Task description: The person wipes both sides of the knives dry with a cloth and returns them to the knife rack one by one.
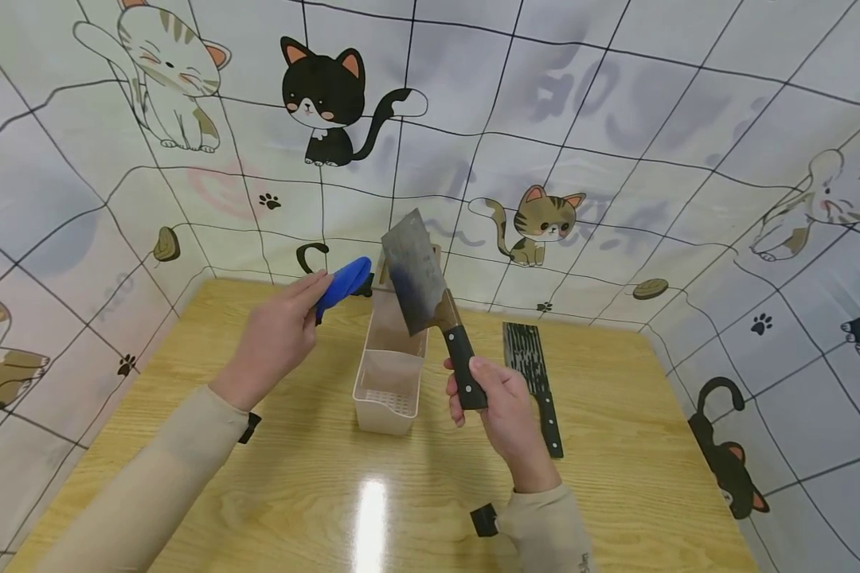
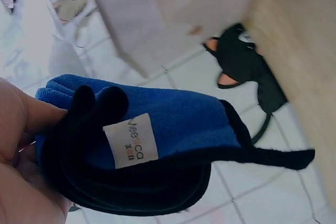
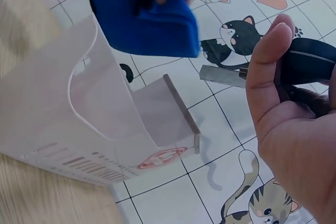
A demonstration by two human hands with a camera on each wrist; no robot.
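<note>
In the head view my right hand [image 1: 505,406] grips the black handle of a cleaver [image 1: 416,267], its broad blade slanting up and to the left over the rack. My left hand [image 1: 275,338] pinches a folded blue cloth [image 1: 344,282] just left of that blade, apart from it. The left wrist view shows the cloth [image 2: 178,114] with dark edging and a white label. Beneath both hands stands a pale plastic knife rack [image 1: 387,418] with open compartments. In the right wrist view the fingers curl round the cleaver handle [image 3: 310,61].
A second knife [image 1: 533,374] with a dark patterned blade and black handle lies on the wooden table [image 1: 294,493], right of the rack. Cat-printed sheeting [image 1: 459,95] rises behind the table and at both sides.
</note>
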